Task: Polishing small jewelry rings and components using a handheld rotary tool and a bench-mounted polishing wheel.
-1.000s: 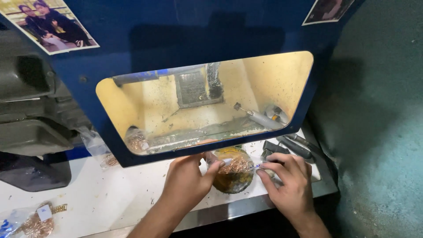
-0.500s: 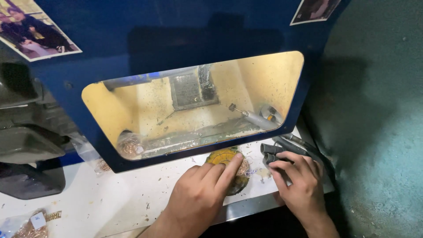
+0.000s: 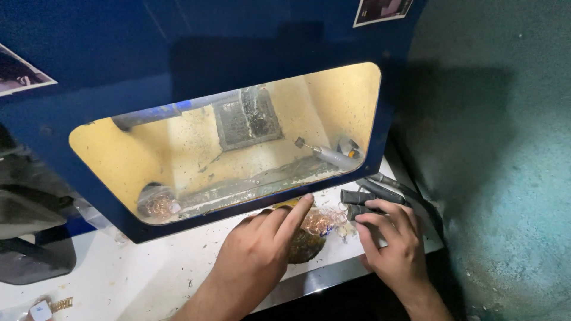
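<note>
Now left hand slid fwd, fingers spread flat over clear bag w/ coppery bits; right hand loosely curled on dark tools.

Blue cabinet with lit yellow interior; white worktop; teal wall at right.

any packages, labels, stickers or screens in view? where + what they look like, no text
Clear plastic bag: on the white bench, under the left hand, by the right hand; crinkled, holds coppery-gold pieces.
Photo print: blue cabinet, left edge; white-bordered, dark picture, cut off.
Photo print: cabinet top right; white-bordered, dark, cut off.
Small white tag: bench, bottom left.
No screens.
</note>
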